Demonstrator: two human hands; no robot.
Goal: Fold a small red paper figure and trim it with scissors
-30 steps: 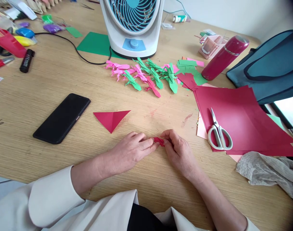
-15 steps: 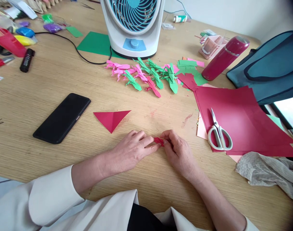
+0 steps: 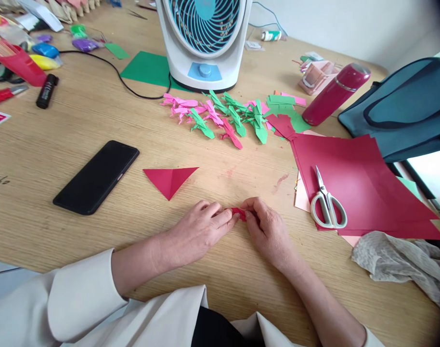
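My left hand [image 3: 198,230] and my right hand [image 3: 267,228] meet at the near middle of the wooden table [image 3: 61,130], fingers pinched on a small folded red paper piece [image 3: 238,213] that lies between them on the tabletop. Most of that piece is hidden under my fingertips. A folded red paper triangle [image 3: 169,179] lies just beyond my left hand. Further back sits a pile of folded pink and green paper figures [image 3: 223,115].
A black phone [image 3: 97,176] lies to the left. Red paper sheets [image 3: 357,178] with white-handled scissors [image 3: 326,206] lie to the right, a grey cloth [image 3: 404,260] nearer. At the back stand a fan [image 3: 205,43], a red flask [image 3: 335,94] and a teal bag [image 3: 404,106].
Both hands stay pinched on the small red piece with only slight finger shifts. The view has tilted a little, so things appear shifted in the picture.
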